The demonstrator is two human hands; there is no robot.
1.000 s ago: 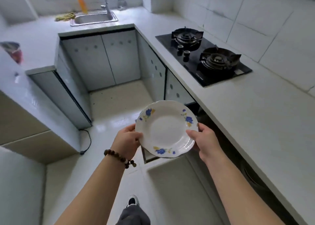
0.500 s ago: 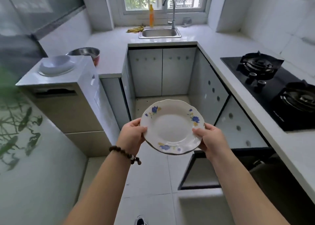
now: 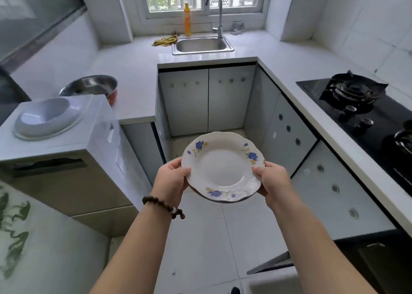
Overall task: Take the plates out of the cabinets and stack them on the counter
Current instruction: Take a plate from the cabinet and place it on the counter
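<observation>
I hold a white plate [image 3: 223,166] with blue flowers and a scalloped rim in front of me, above the floor. A dark edge under its lower rim hints at a second plate beneath; I cannot tell for sure. My left hand [image 3: 171,180] grips the left rim, thumb on top. My right hand [image 3: 270,179] grips the right rim the same way. The white counter [image 3: 133,75] runs around the room in a U. An open cabinet door [image 3: 272,263] shows at the lower right.
A white bowl [image 3: 48,115] sits on a low unit at the left. A steel basin [image 3: 89,87] stands behind it. The sink [image 3: 201,45], tap, yellow bottle [image 3: 187,19] and rag lie at the back. A black gas hob [image 3: 365,115] fills the right counter.
My view has swung left from the hob side toward the sink and left counter. The plate stays in both hands at about the same height.
</observation>
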